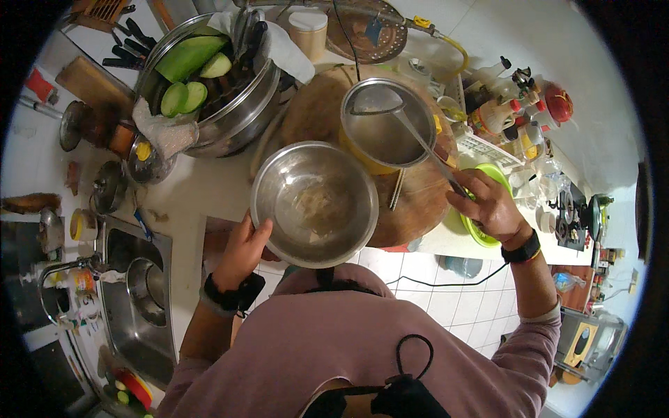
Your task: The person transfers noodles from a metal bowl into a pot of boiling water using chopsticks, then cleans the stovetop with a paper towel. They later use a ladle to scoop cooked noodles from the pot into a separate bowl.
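Observation:
My left hand (244,254) grips the near left rim of a stainless steel bowl (314,204), thumb over the edge. A little pale, cloudy residue lies in the bowl's bottom. My right hand (488,204) is closed around the dark handle end of a metal ladle (413,128). The ladle's head rests within the mouth of a round metal pot (389,149) with a yellow outside, near its far left rim. Cloudy liquid appears to be in the pot. Both vessels are over a thick round wooden chopping board (418,209), the bowl overlapping its left part.
Chopsticks (397,189) lie beside the pot. A large steel pot (235,125) with green gourd pieces (191,57) stands at the far left. A sink (138,339) is left; a green basin (483,240) and a bottle rack (491,149) are right. A cable (449,284) hangs near my right wrist.

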Tool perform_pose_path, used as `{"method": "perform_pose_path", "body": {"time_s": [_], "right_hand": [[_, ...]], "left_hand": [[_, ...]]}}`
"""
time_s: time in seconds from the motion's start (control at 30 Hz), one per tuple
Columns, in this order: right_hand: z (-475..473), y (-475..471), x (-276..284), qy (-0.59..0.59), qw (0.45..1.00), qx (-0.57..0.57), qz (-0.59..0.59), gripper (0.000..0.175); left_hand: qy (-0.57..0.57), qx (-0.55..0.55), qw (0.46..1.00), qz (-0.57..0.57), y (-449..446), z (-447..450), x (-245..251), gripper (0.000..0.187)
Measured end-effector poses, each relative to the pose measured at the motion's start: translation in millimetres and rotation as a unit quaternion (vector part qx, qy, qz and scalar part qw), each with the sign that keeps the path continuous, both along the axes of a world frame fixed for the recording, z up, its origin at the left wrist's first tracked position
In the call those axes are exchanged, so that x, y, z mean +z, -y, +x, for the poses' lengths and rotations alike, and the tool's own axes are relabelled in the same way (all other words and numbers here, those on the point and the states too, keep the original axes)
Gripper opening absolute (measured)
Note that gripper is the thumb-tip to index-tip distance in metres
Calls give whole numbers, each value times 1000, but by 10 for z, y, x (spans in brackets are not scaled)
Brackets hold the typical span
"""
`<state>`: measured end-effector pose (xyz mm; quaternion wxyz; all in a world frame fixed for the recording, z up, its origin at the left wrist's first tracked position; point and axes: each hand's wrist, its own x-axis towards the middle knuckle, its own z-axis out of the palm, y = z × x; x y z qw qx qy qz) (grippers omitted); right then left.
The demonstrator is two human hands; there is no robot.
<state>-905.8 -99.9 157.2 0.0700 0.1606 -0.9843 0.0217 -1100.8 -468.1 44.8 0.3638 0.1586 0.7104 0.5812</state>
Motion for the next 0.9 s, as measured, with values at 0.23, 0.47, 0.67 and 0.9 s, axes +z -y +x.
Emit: {"method": "perform_pose_path", "body": {"time_s": [0.23,0.47,0.67,0.9], "right_hand": [[138,-182,342,35,946,-131,-294,23],[71,-49,136,-3,634,-332,-699,18],[75,48,81,-89,580,-363,-724,18],[123,511,31,-88,812,-356,-454,8]], "left_hand": [[-18,35,999,-34,-28,67,101,36],[-25,21,998,-50,-23,74,153,35],[-22,-12,1000,-13,14,24,49,34],[-8,-5,1000,14,18,46,-9,36]]}}
